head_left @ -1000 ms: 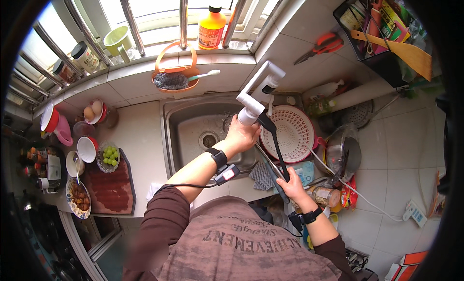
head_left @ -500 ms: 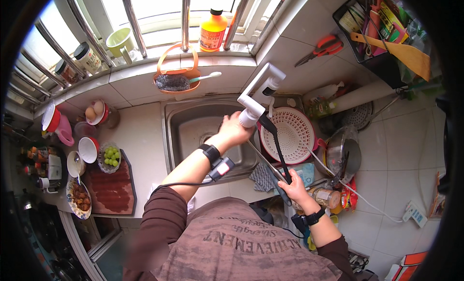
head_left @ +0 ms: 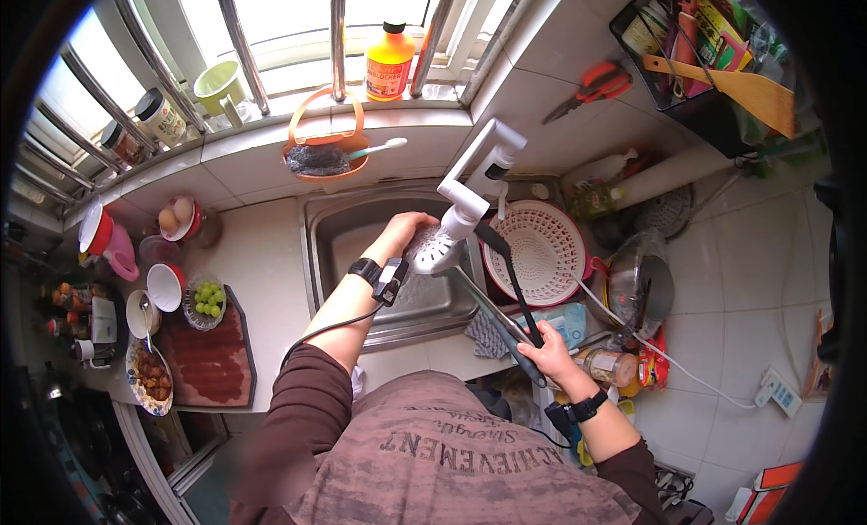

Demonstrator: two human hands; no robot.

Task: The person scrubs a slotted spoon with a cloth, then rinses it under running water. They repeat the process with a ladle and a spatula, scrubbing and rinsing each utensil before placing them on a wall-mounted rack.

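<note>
The right hand (head_left: 546,352) grips a spatula (head_left: 519,288) and a slotted spoon (head_left: 435,252), the latter best held steady under the tap (head_left: 463,196); the left hand (head_left: 400,237)'s grip I can't tell.

The right hand (head_left: 549,352) partly hides the black utensil (head_left: 511,270).

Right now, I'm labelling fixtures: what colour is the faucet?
The faucet is mostly white, clearest in the head view.

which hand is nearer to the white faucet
Left. The left hand is just to the left of the faucet, beside the head of the slotted spoon; the right hand is farther away, toward the body and to the right, on the spoon's handle.
</note>
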